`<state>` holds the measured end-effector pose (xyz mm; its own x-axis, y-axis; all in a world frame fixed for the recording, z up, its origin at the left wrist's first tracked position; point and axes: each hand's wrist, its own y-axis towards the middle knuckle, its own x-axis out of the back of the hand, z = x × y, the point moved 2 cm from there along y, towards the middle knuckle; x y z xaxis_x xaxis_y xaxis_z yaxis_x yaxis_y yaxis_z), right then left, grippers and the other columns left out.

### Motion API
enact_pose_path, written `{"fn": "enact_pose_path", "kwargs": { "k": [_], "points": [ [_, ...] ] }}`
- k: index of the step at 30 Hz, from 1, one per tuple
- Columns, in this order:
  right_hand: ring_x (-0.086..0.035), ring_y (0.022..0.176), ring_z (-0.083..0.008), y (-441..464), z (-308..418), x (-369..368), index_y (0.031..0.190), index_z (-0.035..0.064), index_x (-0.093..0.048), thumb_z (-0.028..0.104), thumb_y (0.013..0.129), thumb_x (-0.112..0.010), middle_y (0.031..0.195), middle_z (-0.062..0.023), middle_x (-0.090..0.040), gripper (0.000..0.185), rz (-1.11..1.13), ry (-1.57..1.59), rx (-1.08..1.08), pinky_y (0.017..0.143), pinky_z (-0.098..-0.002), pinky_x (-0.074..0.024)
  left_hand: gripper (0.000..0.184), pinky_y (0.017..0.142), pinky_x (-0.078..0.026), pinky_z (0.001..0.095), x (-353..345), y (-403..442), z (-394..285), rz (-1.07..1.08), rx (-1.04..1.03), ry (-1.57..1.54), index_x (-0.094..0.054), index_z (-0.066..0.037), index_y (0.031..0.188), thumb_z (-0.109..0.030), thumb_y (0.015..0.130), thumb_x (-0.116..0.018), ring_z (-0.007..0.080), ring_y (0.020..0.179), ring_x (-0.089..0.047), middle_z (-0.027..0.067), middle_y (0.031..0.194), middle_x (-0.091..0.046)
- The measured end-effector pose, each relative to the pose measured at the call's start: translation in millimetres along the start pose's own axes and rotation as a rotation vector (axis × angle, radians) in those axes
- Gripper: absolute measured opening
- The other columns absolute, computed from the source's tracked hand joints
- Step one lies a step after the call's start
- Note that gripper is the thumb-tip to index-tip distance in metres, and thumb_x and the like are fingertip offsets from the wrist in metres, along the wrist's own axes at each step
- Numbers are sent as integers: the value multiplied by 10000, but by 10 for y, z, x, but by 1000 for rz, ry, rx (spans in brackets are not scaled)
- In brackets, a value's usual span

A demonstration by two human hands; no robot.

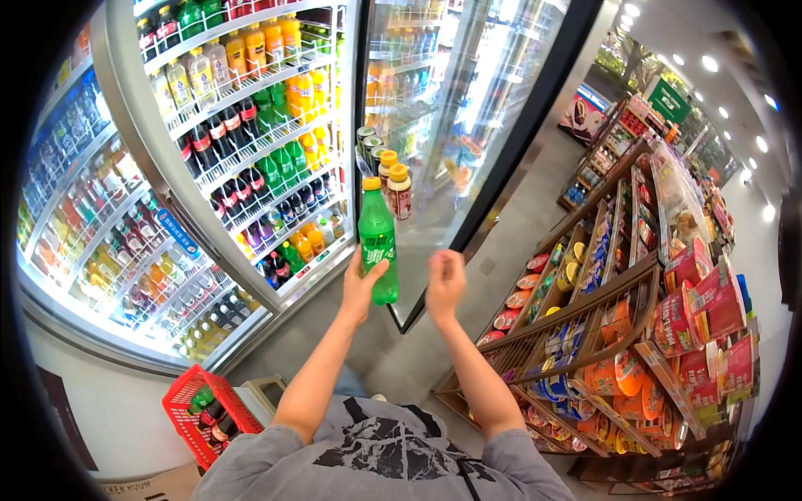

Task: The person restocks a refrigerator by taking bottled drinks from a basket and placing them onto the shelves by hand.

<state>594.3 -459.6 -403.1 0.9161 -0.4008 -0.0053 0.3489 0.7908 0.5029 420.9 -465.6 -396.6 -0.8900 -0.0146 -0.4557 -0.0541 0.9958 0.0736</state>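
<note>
Fingers of our left hand (359,286) clamp a green bottle (378,225), nearly upright, in front of the open cooler door (455,125); farther right, our right hand (445,285) has fingers curled together.

Grey floor (409,359), bright ceiling lights (709,63)

A green plastic bottle (380,224) is standing nearly upright near the centre of the frame, its top leaning slightly towards the left edge. A yellow cap (371,184) is covering its mouth. Pale lettering is running across the front of its green label (378,247). The left hand (357,288) is gripping its lower half, the thumb lying across the front, and the base is showing below, hanging in the air.
</note>
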Motion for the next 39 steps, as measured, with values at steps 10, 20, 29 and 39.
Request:
{"fn": "enact_pose_path", "kwargs": {
  "k": [10, 20, 29, 39],
  "points": [
    [-612, 1091, -225, 262, -584, -1505, 1307, -18, -537, 284, 936, -653, 1203, -151, -616, 493, 447, 37, -241, 879, -339, -515, 546, 1040, -370, 284, 861, 1024, 236, -69, 102, -218, -367, -25, 1470, -282, 1012, -518, 153, 1236, -478, 84, 1379, -498],
    [-611, 1084, -197, 804, -1130, -3613, 1352, 16, -492, 256, 957, -636, 1225, -179, -615, 484, 550, 311, -391, 899, -313, -495, 509, 976, -416, 292, 2504, 2455, -155, -134, 61, 119, -413, -42, 1444, -326, 1028, -491, 146, 1197, -488, 67, 1357, -507],
    [-638, 1013, -192, 1447, -1269, -4667, 1309, 24, -568, 256, 938, -659, 1144, -137, -637, 447, 494, -60, -37, 845, -298, -495, 568, 943, -417, 284, 3082, 3500, -834, -40, 17, 235, -419, 8, 1434, -339, 1003, -546, 148, 1046, -524, 89, 1160, -569],
    [-643, 1023, -254, 2241, -1501, -5509, 1357, 5, -515, 158, 946, -618, 1242, -176, -593, 450, 470, -24, -4, 769, -312, -545, 595, 948, -436, 311, 3294, 4612, -1249, -33, -183, 565, -345, 18, 1473, -245, 988, -569, 193, 1103, -567, 137, 1328, -558]
  ]
}}
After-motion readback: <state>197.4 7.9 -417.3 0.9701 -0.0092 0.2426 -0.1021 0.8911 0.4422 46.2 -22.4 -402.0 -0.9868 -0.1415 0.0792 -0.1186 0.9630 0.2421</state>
